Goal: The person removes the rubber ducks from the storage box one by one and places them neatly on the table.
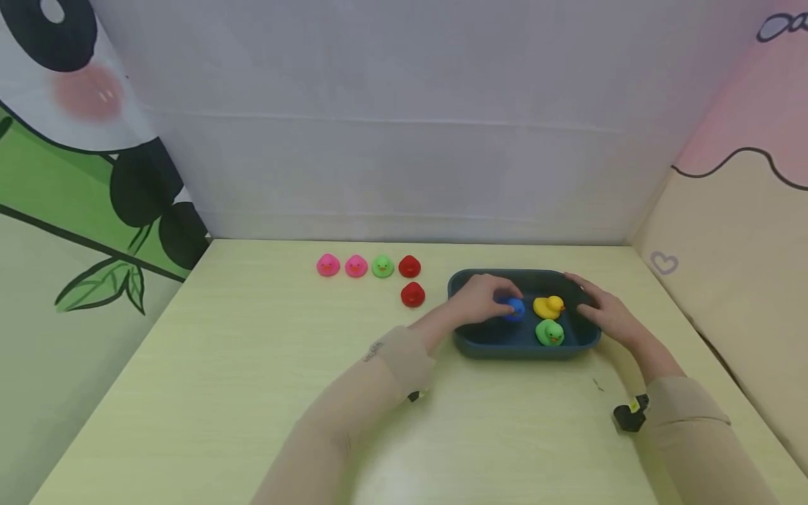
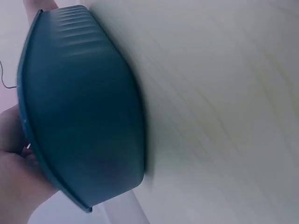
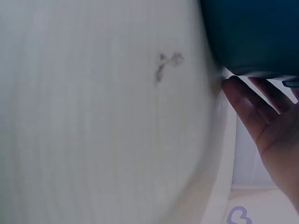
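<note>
In the head view, a dark teal plastic basin (image 1: 505, 353) stands on the table. My left hand (image 1: 481, 298) reaches over its left side and pinches a small blue toy duck (image 1: 515, 311) inside it. A yellow toy duck (image 1: 548, 307) and a green toy duck (image 1: 550, 333) sit to the right of the blue one. My right hand (image 1: 606, 312) holds the basin's right end, thumb over the rim and fingers along the outside. The right wrist view shows those fingers (image 3: 247, 105) against the outer wall. In the left wrist view the basin's side hides the ducks.
Left of the basin, a row along the back of the table (image 1: 252, 337) has two pink ducks (image 1: 342, 266), a green duck (image 1: 382, 266) and a red duck (image 1: 409, 266). Another red duck (image 1: 413, 294) sits in front of that red one. A pale wall (image 1: 410, 175) rises behind.
</note>
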### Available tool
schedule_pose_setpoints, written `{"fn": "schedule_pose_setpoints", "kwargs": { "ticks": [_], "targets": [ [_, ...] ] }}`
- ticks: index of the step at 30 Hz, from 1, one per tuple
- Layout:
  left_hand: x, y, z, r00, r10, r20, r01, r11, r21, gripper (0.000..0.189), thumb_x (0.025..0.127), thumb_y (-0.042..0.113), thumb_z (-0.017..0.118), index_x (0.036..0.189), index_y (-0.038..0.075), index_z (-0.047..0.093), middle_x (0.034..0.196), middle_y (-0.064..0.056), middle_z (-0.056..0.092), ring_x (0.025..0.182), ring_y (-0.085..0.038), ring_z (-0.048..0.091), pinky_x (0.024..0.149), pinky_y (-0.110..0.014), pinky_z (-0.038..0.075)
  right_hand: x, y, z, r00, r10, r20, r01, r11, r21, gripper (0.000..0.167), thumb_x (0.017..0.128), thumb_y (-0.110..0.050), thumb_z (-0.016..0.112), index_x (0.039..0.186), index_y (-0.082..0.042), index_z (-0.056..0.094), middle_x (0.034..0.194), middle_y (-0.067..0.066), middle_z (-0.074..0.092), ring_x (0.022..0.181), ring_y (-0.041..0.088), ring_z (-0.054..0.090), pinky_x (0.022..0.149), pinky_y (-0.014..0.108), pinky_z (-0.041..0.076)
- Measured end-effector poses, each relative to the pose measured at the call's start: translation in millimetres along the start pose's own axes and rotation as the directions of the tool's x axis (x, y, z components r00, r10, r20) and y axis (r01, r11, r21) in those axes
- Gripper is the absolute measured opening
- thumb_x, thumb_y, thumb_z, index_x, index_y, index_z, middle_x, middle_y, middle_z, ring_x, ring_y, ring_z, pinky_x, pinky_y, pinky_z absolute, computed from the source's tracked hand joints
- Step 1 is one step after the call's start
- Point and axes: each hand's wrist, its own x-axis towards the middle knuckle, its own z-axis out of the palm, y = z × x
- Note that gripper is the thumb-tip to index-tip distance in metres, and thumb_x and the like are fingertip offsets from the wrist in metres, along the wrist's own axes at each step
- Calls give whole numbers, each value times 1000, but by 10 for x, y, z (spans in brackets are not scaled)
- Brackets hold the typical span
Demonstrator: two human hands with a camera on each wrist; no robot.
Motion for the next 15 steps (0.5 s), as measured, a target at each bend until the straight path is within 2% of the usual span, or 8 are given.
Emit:
{"fn": "schedule_pose_setpoints", "kwargs": {
  "ticks": [3, 7, 11, 15],
  "targets": [
    [-78, 3, -73, 1000, 3, -14, -4, 1000, -12, 25, 88, 23, 68, 112, 17, 67, 110, 6, 69, 99, -8, 60, 86, -16, 44, 8, 20, -10, 1000, -28, 7, 27, 999, 33, 60, 96, -10, 48, 150, -13, 22, 152, 26, 19, 130, 57, 25, 100, 70, 25],
    [-191, 11, -191, 1000, 0, -24, -1, 999, -45, 27, 88, 22, 68, 114, 16, 66, 111, 4, 68, 102, -9, 59, 88, -18, 45, 12, 29, -23, 999, -28, 28, 25, 994, 108, 61, 96, -9, 49, 150, -11, 22, 154, 24, 16, 133, 57, 19, 101, 70, 22],
    [-311, 13, -338, 999, -9, -41, 5, 994, -112, 29, 88, 21, 67, 116, 15, 65, 113, 3, 67, 105, -10, 58, 89, -19, 46, -11, 21, -45, 999, 16, 46, -22, 989, 144, 65, 98, -15, 50, 152, -16, 15, 155, 23, 12, 135, 55, 16, 101, 70, 22],
    [-434, 20, -518, 997, -8, -81, -4, 989, -145, 29, 88, 19, 68, 116, 15, 65, 110, 1, 67, 102, -11, 59, 88, -23, 48, -52, 32, -70, 997, 54, 54, -62, 984, 168, 68, 99, -24, 49, 153, -22, 8, 152, 28, 16, 134, 53, 22, 96, 69, 31]
  ]
}}
